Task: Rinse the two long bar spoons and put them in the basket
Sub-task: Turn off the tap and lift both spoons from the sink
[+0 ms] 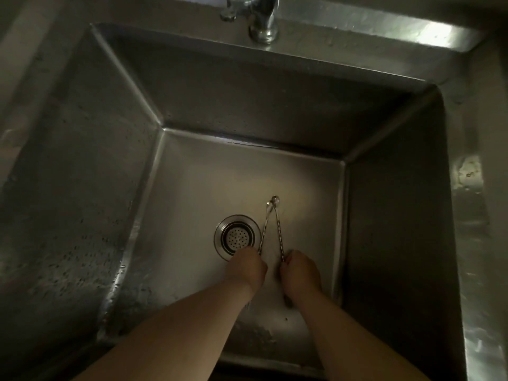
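Note:
Two long bar spoons with twisted metal stems lie low in a deep steel sink (115, 166). My left hand (248, 266) is closed around the near end of the left bar spoon (263, 231). My right hand (301, 270) grips the right bar spoon (279, 235). The two stems slant away from me and meet at their far tips (273, 200), forming a narrow V over the sink floor. The ends inside my fists are hidden. No basket is in view.
A round perforated drain strainer (237, 237) sits just left of the spoons, partly behind my left hand. A chrome faucet (262, 20) stands on the back rim, with no water seen running. Droplets cover the sink's left wall.

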`<state>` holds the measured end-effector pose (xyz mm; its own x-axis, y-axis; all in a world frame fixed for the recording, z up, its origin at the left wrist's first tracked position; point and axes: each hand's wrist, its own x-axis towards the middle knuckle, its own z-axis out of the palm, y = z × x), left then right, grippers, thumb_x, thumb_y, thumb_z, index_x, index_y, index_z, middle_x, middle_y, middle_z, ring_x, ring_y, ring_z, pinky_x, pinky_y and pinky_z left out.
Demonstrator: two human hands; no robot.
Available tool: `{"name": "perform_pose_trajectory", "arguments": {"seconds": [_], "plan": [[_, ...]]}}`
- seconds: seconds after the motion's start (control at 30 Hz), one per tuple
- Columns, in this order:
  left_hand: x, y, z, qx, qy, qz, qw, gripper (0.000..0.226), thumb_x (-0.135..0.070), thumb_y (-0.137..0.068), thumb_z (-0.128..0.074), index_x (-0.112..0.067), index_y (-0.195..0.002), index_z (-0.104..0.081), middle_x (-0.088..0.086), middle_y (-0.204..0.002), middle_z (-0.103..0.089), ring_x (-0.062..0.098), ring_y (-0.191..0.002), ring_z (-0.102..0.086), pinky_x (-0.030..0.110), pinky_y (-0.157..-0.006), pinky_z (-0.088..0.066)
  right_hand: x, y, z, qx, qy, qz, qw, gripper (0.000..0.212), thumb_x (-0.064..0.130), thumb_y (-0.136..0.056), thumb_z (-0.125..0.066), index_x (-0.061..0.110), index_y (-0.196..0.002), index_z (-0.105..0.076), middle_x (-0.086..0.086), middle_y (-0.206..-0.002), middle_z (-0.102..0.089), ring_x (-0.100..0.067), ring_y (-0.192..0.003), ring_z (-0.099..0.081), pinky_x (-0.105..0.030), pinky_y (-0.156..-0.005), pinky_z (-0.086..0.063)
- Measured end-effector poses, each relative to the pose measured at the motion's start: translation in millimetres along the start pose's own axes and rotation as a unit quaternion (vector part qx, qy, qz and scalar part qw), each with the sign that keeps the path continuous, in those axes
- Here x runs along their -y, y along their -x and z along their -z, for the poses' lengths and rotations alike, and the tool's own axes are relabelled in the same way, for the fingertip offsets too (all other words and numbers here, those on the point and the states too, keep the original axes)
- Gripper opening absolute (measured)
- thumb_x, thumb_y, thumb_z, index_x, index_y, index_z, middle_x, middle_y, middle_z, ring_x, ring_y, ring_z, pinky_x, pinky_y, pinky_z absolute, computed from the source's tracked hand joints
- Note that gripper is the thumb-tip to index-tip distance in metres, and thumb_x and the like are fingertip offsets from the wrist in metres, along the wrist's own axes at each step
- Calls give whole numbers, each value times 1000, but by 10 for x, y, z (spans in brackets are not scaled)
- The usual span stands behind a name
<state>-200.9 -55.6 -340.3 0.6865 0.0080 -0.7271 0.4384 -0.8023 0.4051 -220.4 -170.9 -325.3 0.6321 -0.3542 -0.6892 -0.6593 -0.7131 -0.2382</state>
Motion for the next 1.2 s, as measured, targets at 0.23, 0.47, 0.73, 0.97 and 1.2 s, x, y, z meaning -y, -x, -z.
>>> {"name": "perform_pose_trajectory", "arguments": {"seconds": [0.23, 0.47, 0.73, 0.97, 1.2], "plan": [[82, 132, 132, -14, 8, -15, 1000, 23, -11, -90, -53, 3, -108, -56, 23, -113, -64, 37, -104, -61, 27, -69, -38, -5, 168, 14, 13, -13, 22, 1000, 19, 21, -92, -54, 10, -100, -68, -14, -106, -71, -31, -99, -65, -27, -69, -41], [57, 589, 883, -78, -29, -122, 989, 24, -18, -87, -52, -8, -109, -57, 18, -113, -66, 36, -105, -61, 31, -77, -43, 261, 638, 299, -7, -72, 52, 996, 8, 21, -88, -57, 15, -84, -61, -15, -97, -71, -32, -91, -66, -25, -67, -39], [-57, 1631, 1974, -169, -9, -208, 963, 27, -15, -81, -52, -24, -67, -32, 0, -67, -51, 27, -62, -52, 36, -53, -33, 708, 1759, 935, -107, -143, 139, 974, 6, 19, -87, -57, 14, -84, -59, -4, -78, -65, -28, -72, -65, -39, -65, -57], [-236, 2813, 2878, -198, 11, -278, 940, 18, -16, -90, -53, -12, -76, -43, 13, -78, -63, 32, -73, -66, 49, -65, -55, 967, 2988, 1616, -198, -196, 198, 940, 12, 18, -87, -60, 15, -76, -57, -4, -74, -65, -25, -69, -63, -36, -61, -51], [-514, 3742, 3517, -247, -23, -347, 905, 20, -26, -93, -53, -22, -75, -47, 1, -73, -61, 17, -63, -63, 32, -52, -50, 1173, 3948, 2339, -276, -211, 254, 903, 11, 21, -89, -57, 21, -78, -57, 1, -76, -64, -17, -66, -62, -27, -51, -46]]}}
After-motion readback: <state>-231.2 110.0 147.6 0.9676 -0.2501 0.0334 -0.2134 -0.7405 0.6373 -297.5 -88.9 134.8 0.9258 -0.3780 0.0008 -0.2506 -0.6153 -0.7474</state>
